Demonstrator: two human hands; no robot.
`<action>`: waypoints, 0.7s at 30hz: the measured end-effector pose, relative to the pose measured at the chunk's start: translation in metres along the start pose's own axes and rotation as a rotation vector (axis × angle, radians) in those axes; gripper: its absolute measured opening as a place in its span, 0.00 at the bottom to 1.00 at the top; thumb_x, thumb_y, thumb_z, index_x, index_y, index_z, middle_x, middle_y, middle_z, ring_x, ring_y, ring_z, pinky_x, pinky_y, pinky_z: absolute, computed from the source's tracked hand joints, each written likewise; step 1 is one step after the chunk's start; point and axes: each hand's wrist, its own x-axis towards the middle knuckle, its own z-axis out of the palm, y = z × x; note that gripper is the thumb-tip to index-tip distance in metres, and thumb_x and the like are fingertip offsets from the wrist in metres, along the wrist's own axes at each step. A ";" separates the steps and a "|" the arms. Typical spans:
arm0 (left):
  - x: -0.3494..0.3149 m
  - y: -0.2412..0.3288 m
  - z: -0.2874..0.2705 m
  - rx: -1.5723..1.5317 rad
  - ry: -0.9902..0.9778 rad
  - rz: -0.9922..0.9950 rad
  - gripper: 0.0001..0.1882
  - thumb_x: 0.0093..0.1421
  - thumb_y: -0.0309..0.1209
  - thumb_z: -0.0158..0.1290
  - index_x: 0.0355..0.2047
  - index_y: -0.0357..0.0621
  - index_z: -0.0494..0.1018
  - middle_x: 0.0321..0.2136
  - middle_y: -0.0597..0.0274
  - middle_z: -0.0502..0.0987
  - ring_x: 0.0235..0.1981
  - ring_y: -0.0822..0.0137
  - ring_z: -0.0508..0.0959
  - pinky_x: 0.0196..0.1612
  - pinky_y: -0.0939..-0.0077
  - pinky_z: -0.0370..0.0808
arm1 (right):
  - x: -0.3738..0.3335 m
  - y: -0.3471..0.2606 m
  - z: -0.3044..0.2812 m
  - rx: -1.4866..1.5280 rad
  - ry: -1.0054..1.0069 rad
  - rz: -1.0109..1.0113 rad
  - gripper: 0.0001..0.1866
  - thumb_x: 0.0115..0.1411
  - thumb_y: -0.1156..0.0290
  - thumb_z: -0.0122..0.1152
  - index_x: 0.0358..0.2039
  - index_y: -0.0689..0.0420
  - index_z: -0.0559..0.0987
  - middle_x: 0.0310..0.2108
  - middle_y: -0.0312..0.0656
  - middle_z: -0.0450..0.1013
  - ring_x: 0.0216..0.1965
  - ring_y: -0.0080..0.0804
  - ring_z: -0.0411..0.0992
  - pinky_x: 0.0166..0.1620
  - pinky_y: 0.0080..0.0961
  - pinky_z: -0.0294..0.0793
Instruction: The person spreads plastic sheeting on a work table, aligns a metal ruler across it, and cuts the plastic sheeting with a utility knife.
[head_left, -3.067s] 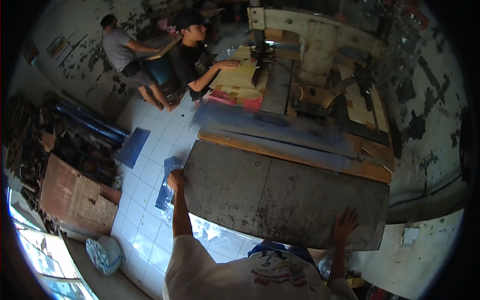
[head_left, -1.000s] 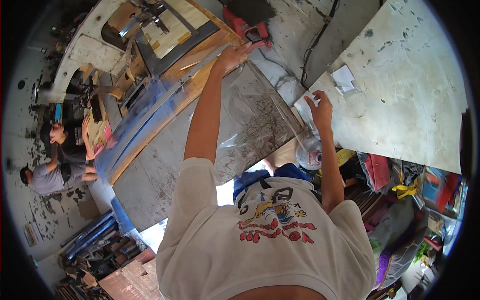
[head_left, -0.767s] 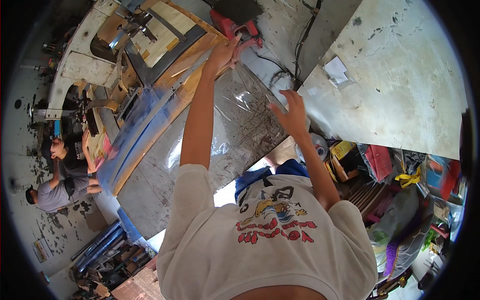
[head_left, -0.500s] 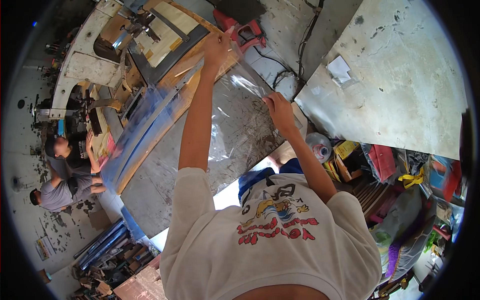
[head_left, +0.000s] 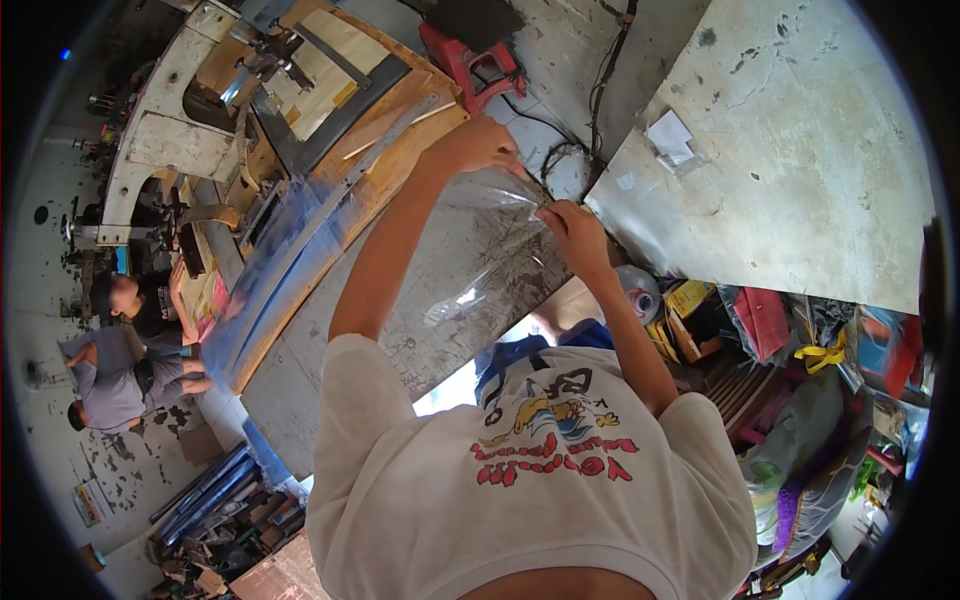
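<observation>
A clear plastic sheet [head_left: 505,197] lies over the scratched grey tabletop [head_left: 350,300], showing mostly by its shiny glare. My left hand [head_left: 478,148] is at the far edge of the table, fingers bent and closed on the sheet's edge. Just to its right and nearer to me, my right hand [head_left: 580,236] pinches the same sheet at the table's right corner. A short gap separates the two hands. The fingertips are partly hidden, and the sheet's outline is hard to follow.
Left of the table runs a wooden board [head_left: 440,125] with a long metal strip [head_left: 385,140] and bluish plastic film [head_left: 285,235]. Beyond stands a large pale machine [head_left: 180,135]. A red stool [head_left: 475,65] is past the far corner. Two people [head_left: 150,310] sit at far left.
My left hand has come from over the wooden board rightward and nearer, close to my right hand. My right hand has shifted slightly right and nearer. The sheet's glare has moved.
</observation>
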 end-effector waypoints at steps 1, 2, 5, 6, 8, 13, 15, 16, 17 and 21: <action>-0.002 -0.002 -0.001 -0.135 -0.125 -0.108 0.19 0.44 0.49 0.61 0.25 0.47 0.78 0.19 0.57 0.74 0.24 0.59 0.76 0.30 0.68 0.70 | -0.002 -0.003 -0.006 0.047 -0.067 0.064 0.11 0.58 0.63 0.57 0.29 0.59 0.76 0.26 0.47 0.72 0.24 0.49 0.70 0.28 0.37 0.68; 0.006 0.007 -0.008 -0.137 -0.125 -0.098 0.19 0.44 0.49 0.61 0.25 0.47 0.78 0.19 0.57 0.74 0.24 0.59 0.76 0.30 0.68 0.70 | -0.001 -0.001 -0.012 0.083 -0.122 0.138 0.12 0.58 0.62 0.57 0.29 0.59 0.76 0.24 0.48 0.72 0.23 0.49 0.69 0.27 0.35 0.67; 0.009 0.046 -0.021 0.030 -0.265 -0.142 0.24 0.45 0.55 0.59 0.24 0.45 0.79 0.21 0.54 0.77 0.24 0.52 0.76 0.31 0.62 0.72 | -0.006 0.001 -0.020 0.143 -0.128 0.220 0.13 0.58 0.62 0.58 0.29 0.61 0.76 0.20 0.49 0.71 0.19 0.46 0.67 0.26 0.33 0.65; 0.008 0.047 -0.019 0.059 -0.295 -0.114 0.22 0.45 0.52 0.59 0.21 0.44 0.77 0.19 0.55 0.75 0.22 0.53 0.75 0.28 0.62 0.69 | -0.007 0.001 -0.022 0.140 -0.128 0.218 0.13 0.58 0.62 0.58 0.29 0.61 0.76 0.20 0.49 0.71 0.19 0.46 0.67 0.26 0.33 0.65; 0.004 0.043 -0.018 0.093 -0.320 -0.093 0.21 0.46 0.50 0.59 0.18 0.43 0.74 0.17 0.55 0.73 0.20 0.53 0.73 0.25 0.62 0.67 | -0.007 -0.003 -0.024 0.215 -0.146 0.335 0.14 0.59 0.62 0.58 0.29 0.62 0.75 0.16 0.47 0.68 0.17 0.39 0.66 0.24 0.32 0.63; 0.014 0.028 -0.044 0.293 -0.208 -0.091 0.23 0.48 0.52 0.56 0.16 0.44 0.73 0.16 0.57 0.71 0.26 0.56 0.73 0.32 0.61 0.66 | -0.005 0.018 -0.033 0.264 -0.385 0.339 0.14 0.59 0.62 0.58 0.27 0.61 0.72 0.13 0.39 0.64 0.15 0.24 0.64 0.21 0.27 0.59; 0.022 0.013 -0.046 0.365 -0.130 -0.068 0.22 0.48 0.52 0.56 0.17 0.44 0.73 0.20 0.59 0.73 0.31 0.58 0.73 0.36 0.59 0.65 | 0.002 0.024 -0.034 0.333 -0.515 0.359 0.15 0.59 0.61 0.58 0.27 0.61 0.71 0.12 0.37 0.64 0.15 0.20 0.63 0.20 0.25 0.58; 0.022 0.008 -0.043 0.441 -0.062 -0.033 0.21 0.48 0.51 0.56 0.18 0.45 0.74 0.24 0.61 0.75 0.36 0.60 0.73 0.40 0.57 0.63 | 0.006 0.024 -0.034 0.435 -0.504 0.479 0.15 0.59 0.61 0.58 0.26 0.61 0.71 0.12 0.35 0.64 0.14 0.19 0.62 0.20 0.24 0.58; 0.020 0.004 -0.029 0.437 -0.059 -0.049 0.21 0.48 0.51 0.56 0.18 0.45 0.74 0.24 0.61 0.75 0.36 0.60 0.73 0.40 0.57 0.63 | 0.008 0.023 -0.032 0.537 -0.488 0.606 0.16 0.59 0.60 0.58 0.25 0.61 0.70 0.12 0.34 0.64 0.14 0.19 0.62 0.19 0.23 0.58; -0.005 0.001 0.051 0.185 0.623 -0.289 0.18 0.55 0.45 0.55 0.41 0.49 0.73 0.46 0.56 0.69 0.52 0.55 0.65 0.51 0.55 0.61 | -0.011 0.076 -0.005 0.373 -0.452 0.594 0.18 0.58 0.59 0.59 0.24 0.62 0.71 0.12 0.36 0.65 0.13 0.21 0.62 0.20 0.23 0.60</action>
